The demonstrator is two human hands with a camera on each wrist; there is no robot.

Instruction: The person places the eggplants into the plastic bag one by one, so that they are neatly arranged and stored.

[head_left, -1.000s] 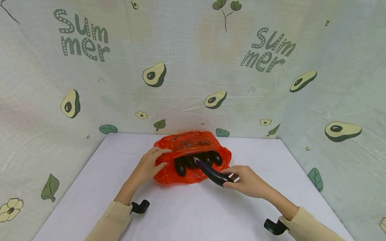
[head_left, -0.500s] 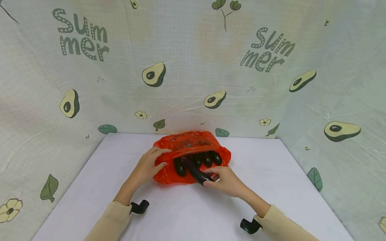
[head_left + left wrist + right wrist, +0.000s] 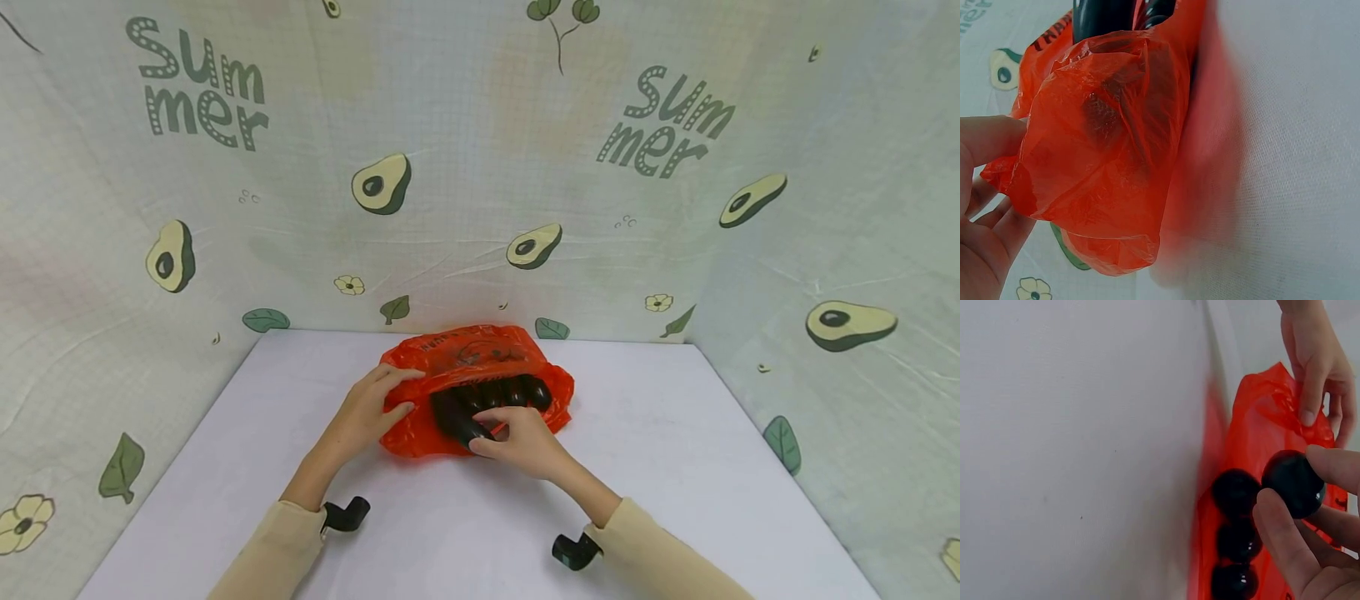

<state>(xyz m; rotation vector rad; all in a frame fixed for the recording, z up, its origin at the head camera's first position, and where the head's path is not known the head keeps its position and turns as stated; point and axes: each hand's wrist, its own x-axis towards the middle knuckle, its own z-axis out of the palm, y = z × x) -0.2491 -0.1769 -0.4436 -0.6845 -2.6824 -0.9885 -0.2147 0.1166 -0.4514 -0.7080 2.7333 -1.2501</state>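
Observation:
A red plastic bag [image 3: 480, 352] lies at the back of the table, its mouth toward me. Inside, several dark eggplants [image 3: 536, 393] lie side by side, ends facing out. My left hand [image 3: 366, 413] grips the bag's left edge; in the left wrist view the thumb is on one side of the film and the fingers on the other. With fingertips and thumb, my right hand [image 3: 519, 442] pinches the near end of another eggplant [image 3: 1294, 484]. Its far part is in the bag's mouth, at the left end of the row. In the right wrist view it overlaps the bag above the neighbouring eggplants [image 3: 1237, 494].
A white table [image 3: 450, 533] spreads out in front of the bag. Pale cloth [image 3: 465, 133] printed with avocados, leaves and lettering hangs behind it and along both sides. Each wrist carries a black camera mount [image 3: 576, 552].
My right hand has moved left with the eggplant, from in front of the bag's right side to the left part of its mouth. The left hand has kept its place on the bag.

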